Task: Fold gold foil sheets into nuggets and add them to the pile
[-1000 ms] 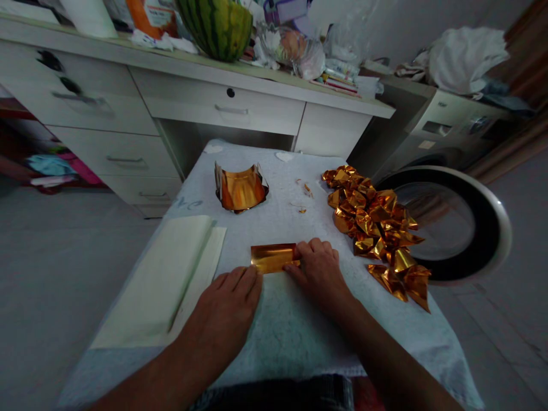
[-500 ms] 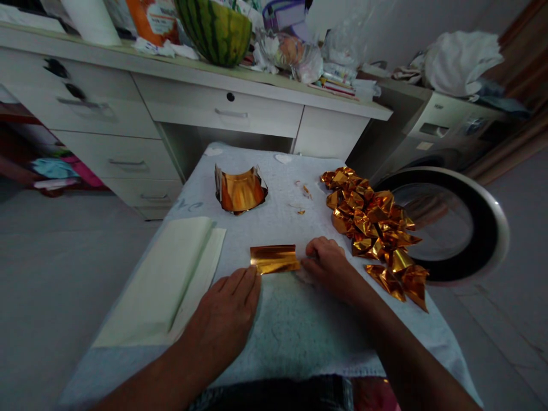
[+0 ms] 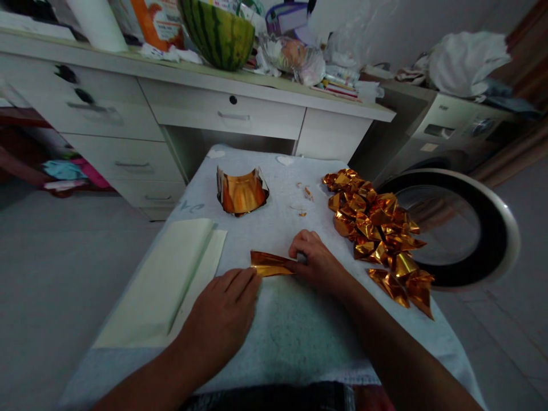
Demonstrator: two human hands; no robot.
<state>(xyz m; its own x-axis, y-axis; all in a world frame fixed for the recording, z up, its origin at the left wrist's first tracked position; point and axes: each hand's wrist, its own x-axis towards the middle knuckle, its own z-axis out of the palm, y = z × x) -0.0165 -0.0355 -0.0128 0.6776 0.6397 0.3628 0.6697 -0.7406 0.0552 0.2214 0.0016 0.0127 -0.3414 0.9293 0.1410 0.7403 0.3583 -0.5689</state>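
Since the earlier frame, my right hand (image 3: 319,264) has moved left onto the gold foil (image 3: 269,264), whose far edge now slopes. Foil: centre of the frame, on the cloth (image 3: 299,331). My left hand (image 3: 226,308), fingers flat together, presses its near left corner; my right thumb and forefinger curve at its right end, pinch uncertain. Best, I judge: anchor firmly, keep edges even.

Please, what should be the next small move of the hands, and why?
The right hand should probably press down the right end of the narrow, shiny gold foil strip. Its fingers are there, and the strip's far edge slants toward them, so it seems bent; the left hand seems to steady the near left corner.
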